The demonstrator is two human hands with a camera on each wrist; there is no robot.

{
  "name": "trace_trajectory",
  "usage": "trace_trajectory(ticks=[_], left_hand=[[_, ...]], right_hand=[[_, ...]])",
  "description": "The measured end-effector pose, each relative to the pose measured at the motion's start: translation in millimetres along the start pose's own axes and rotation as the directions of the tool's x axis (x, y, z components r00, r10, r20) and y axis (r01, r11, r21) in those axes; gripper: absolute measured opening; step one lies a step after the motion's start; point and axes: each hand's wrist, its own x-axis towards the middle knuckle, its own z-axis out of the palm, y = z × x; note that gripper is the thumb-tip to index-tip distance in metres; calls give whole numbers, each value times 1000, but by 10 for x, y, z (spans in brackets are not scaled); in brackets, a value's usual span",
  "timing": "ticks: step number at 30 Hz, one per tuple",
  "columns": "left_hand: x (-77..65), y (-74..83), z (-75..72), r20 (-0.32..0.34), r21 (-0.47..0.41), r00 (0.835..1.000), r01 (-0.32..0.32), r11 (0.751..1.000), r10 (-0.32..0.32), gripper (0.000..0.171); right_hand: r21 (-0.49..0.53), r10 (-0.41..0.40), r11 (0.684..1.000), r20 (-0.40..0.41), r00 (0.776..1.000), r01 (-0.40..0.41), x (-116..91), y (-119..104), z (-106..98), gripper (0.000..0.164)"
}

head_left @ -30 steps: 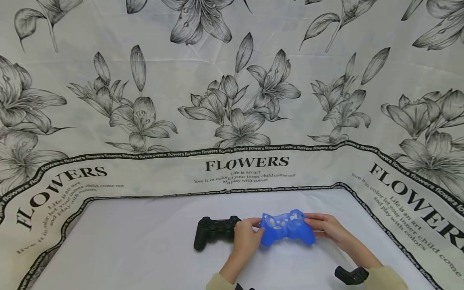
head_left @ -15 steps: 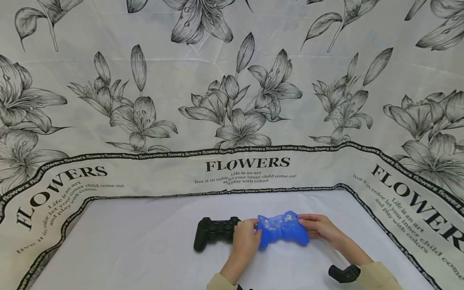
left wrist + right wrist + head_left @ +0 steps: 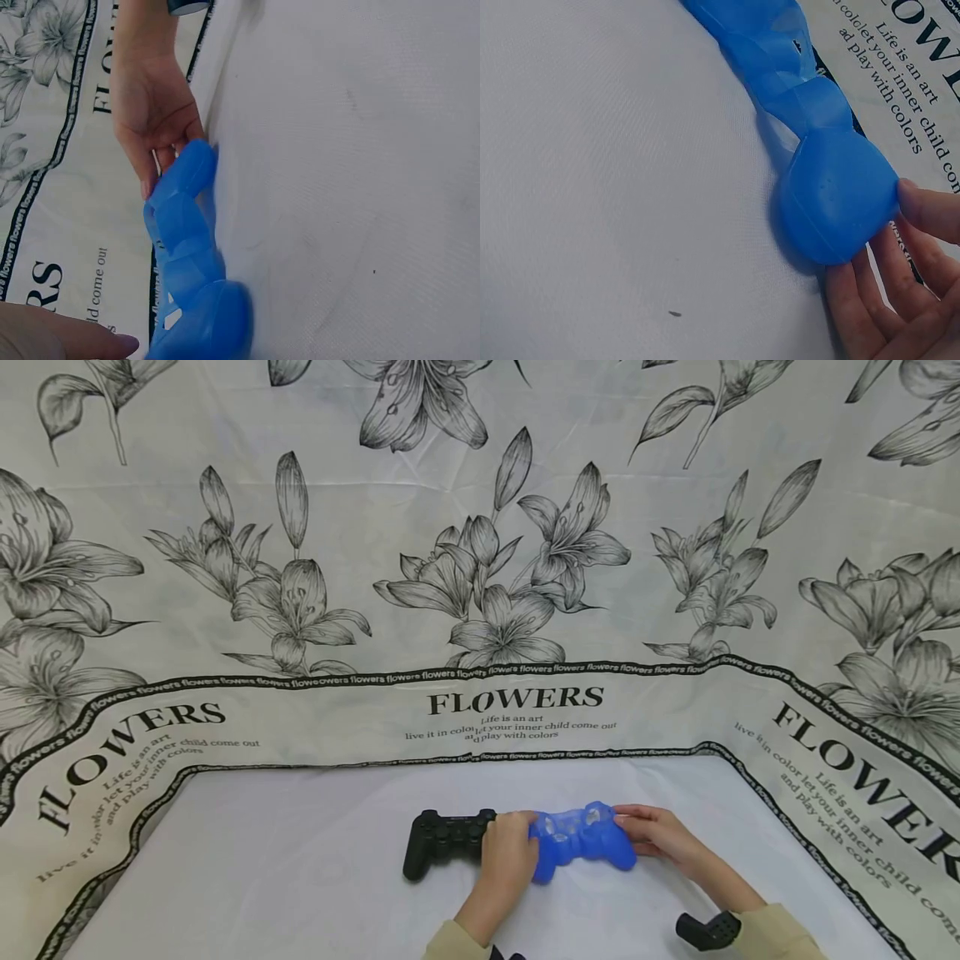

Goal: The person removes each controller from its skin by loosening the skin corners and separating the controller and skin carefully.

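A blue silicone game controller cover (image 3: pixel 581 837) with cut-out holes is held between both hands over the white table. My left hand (image 3: pixel 508 853) grips its left end, and only part of that hand (image 3: pixel 60 330) shows in the left wrist view. The right hand (image 3: pixel 663 839) pinches the other end, thumb on one side and fingers beneath, as the right wrist view shows. A black game controller (image 3: pixel 442 842) lies just left of the left hand, which hides its right grip. Inside the cover's openings no controller can be seen.
White cloth (image 3: pixel 285 852) covers the table. Behind it and at both sides stands a fabric screen (image 3: pixel 517 714) printed with flowers and lettering. A black wrist device (image 3: pixel 707 931) sits by the right sleeve.
The blue cover and the right hand have shifted a little left and slightly nearer. My left hand stays nearly in place and overlaps more of the cover. The black controller lies still.
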Motion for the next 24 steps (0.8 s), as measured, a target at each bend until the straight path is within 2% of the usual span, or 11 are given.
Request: trace_trajectory(ticks=[3, 8, 12, 15, 18, 20, 22, 24], left_hand=[[11, 17, -35, -18, -5, 1000, -15, 1000, 15, 26], [22, 8, -136, -16, -36, 1000, 10, 999, -10, 21], [5, -94, -227, -16, -95, 999, 26, 995, -28, 18], [-16, -220, -311, -40, -153, 999, 16, 988, -23, 14], [-30, -346, -447, -85, -183, 996, 2, 983, -18, 11], [-42, -439, -564, -102, -182, 994, 7, 983, -26, 11], [-54, -546, -694, -97, -171, 995, 11, 985, -28, 12], [-73, -669, -825, -65, -142, 998, 9, 990, -19, 15]], right_hand=[[6, 19, 1000, -23, 1000, -18, -1, 12, 0, 56], [-45, 7, 999, -67, 998, -10, -14, 1, -6, 50], [-132, -19, 991, -113, 993, 4, -49, -22, 21, 41], [-213, -78, 976, -128, 989, 50, -75, -37, 35, 33], [-305, -173, 944, -145, 974, 123, -97, -56, 31, 26], [-371, -246, 913, -161, 956, 173, -109, -78, 27, 25], [-432, -314, 877, -181, 932, 212, -120, -106, 25, 25], [-484, -371, 843, -204, 906, 236, -131, -136, 23, 26]])
